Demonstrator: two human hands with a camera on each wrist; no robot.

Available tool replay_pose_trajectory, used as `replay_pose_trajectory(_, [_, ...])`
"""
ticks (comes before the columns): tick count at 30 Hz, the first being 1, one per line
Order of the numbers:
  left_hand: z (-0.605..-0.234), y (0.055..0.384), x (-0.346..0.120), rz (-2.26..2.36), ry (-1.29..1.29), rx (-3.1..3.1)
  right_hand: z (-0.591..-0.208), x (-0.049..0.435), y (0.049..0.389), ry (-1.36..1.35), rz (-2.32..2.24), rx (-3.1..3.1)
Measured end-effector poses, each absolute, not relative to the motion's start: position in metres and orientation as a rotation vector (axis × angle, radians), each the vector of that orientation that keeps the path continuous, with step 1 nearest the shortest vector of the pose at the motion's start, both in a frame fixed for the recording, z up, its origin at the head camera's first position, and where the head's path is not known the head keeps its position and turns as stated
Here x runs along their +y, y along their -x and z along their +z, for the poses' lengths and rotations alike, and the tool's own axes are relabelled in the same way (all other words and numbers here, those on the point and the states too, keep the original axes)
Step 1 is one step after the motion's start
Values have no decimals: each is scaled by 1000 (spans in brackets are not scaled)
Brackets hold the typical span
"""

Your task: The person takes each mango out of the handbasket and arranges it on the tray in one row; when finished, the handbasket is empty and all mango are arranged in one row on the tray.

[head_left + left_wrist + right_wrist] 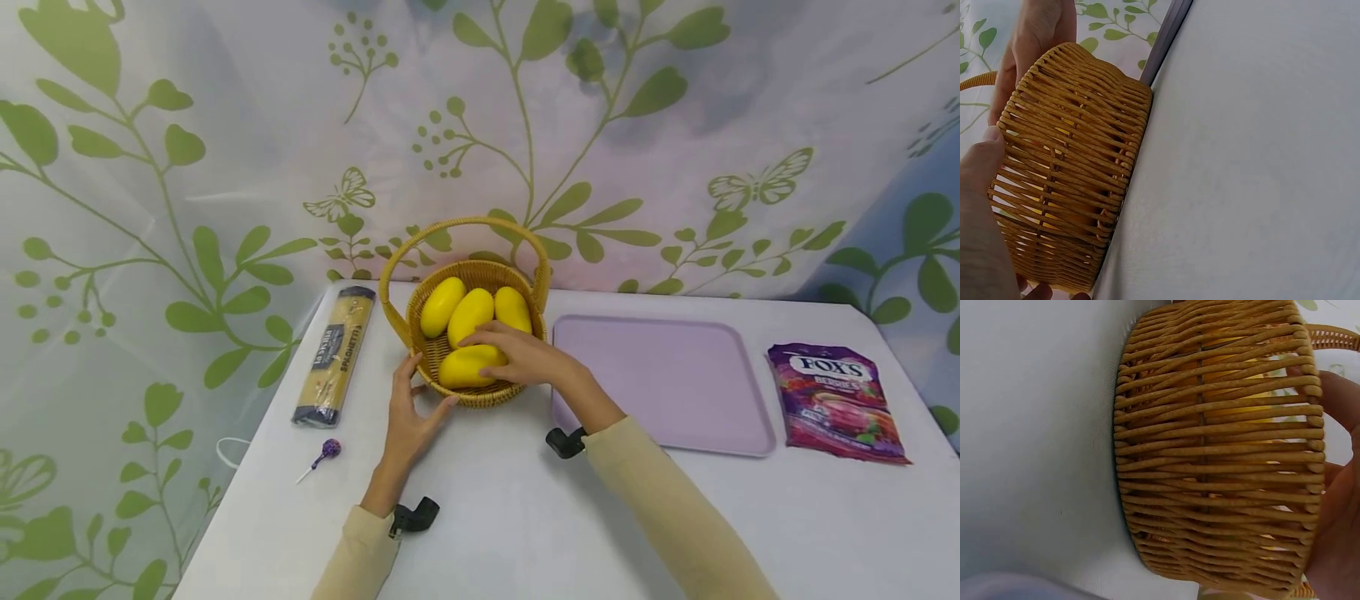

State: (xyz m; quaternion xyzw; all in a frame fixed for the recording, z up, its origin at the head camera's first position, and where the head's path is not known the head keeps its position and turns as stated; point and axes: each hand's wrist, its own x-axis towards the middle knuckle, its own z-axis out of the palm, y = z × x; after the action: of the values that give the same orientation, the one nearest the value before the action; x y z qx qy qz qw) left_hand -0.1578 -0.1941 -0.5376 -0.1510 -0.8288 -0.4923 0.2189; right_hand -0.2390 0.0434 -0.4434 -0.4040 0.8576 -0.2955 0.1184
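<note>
A yellow wicker basket (542,327) with a tall arched handle stands on the table and holds several smooth yellow mangoes. My left hand (411,421) holds the basket at its front left side. In the left wrist view the thumb (988,147) touches the wicker rim and some fingertips show lower on the weave. Over the front mango (461,368) my right hand (525,354) reaches in from the right, gripping it with fingers and thumb. Behind it lie a middle mango (470,315), a left mango (442,306) and a right mango (512,308).
A lilac tray (660,383) lies right of the basket, with a purple Fox's candy bag (838,404) beyond it. To the left are a spaghetti packet (334,358) and a purple-wrapped lollipop (328,450). A leaf-patterned curtain (637,167) hangs behind the white table (487,517).
</note>
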Motion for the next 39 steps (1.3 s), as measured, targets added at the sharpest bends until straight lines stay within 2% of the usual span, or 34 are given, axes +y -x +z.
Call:
replay_pose_trajectory(21, [-538,158,-194,-1328,395,-2320,-452,38,243,1217,-736,2459])
replay_pose_trajectory(39, [-533,156,-192,-1329,401,-2315,-448,40,242,1170,-878,2463])
